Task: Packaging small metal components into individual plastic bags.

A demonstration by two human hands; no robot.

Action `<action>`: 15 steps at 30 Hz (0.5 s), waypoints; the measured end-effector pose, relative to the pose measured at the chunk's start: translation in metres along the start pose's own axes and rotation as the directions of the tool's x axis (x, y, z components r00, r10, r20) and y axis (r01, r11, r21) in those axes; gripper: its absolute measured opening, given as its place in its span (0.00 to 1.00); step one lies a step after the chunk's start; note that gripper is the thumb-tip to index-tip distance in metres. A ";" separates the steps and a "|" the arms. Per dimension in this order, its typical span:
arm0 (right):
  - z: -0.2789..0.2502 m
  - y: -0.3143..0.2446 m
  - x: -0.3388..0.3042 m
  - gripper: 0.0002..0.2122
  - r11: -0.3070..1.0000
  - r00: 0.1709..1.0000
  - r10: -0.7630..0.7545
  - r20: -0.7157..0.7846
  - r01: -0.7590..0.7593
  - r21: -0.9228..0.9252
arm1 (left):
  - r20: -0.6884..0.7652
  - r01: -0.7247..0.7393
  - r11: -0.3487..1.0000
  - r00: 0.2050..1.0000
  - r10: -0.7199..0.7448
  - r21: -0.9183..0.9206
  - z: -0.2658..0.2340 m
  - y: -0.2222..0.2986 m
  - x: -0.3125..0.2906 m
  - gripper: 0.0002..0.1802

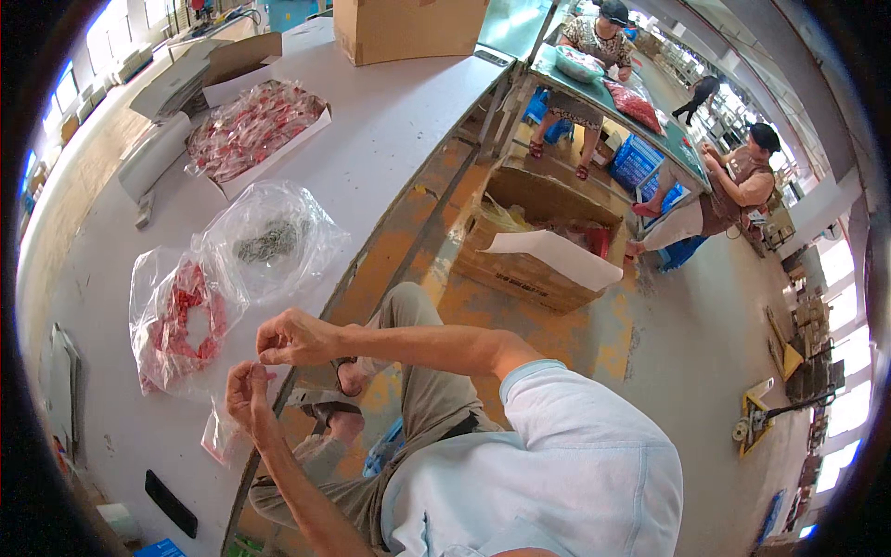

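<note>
My left hand (248,397) and my right hand (295,338) meet near the table's edge, fingers pinched close together. Whatever lies between the fingertips is too small to make out. Just beyond them, an open clear plastic bag of small red pieces (212,345) rests on the white table (380,102). Behind it spreads a second clear bag (311,218), with a heap of small grey-green metal-looking pieces (267,241) in it. A small clear packet (219,434) lies beside my left hand, partly hidden by it.
Farther back, a shallow white box (278,155) holds many red-and-clear packets. A cardboard box (408,32) stands at the far end. Near the front lies a black phone (171,503). On the floor is an open carton (520,269); two people work at a green table (664,139).
</note>
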State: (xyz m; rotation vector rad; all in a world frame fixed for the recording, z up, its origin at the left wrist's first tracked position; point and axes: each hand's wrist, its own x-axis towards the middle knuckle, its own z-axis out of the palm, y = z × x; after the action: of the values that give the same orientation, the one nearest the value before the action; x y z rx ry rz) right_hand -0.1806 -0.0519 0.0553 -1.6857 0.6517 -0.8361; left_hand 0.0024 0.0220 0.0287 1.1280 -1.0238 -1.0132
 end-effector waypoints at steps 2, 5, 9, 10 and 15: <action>-0.002 -0.005 -0.003 0.08 0.999 0.999 -0.021 -0.027 0.020 -0.034 | -0.016 0.032 0.999 0.999 -0.033 -0.018 0.005 0.002 0.002 0.03; 0.007 -0.012 -0.004 0.07 0.998 0.999 -0.043 0.019 0.042 0.055 | -0.021 -0.038 0.999 0.999 0.038 -0.020 -0.007 -0.001 -0.005 0.02; 0.004 -0.010 -0.006 0.07 0.998 0.999 -0.032 0.014 0.033 -0.057 | 0.014 0.020 1.000 1.000 -0.020 0.007 0.005 0.015 -0.009 0.03; 0.002 -0.011 -0.008 0.07 0.999 1.000 -0.026 0.009 0.026 -0.046 | 0.037 0.021 1.000 0.999 -0.021 -0.002 0.005 0.015 -0.008 0.03; -0.002 -0.009 -0.010 0.05 0.995 0.997 -0.027 -0.072 0.020 -0.097 | -0.078 0.047 0.998 0.996 -0.044 0.037 0.008 0.032 -0.012 0.04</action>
State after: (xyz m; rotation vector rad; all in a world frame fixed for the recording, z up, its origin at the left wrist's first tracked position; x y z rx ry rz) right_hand -0.1878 -0.0430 0.0627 -1.7590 0.7340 -0.8988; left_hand -0.0049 0.0368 0.0603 1.2179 -0.9632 -0.9816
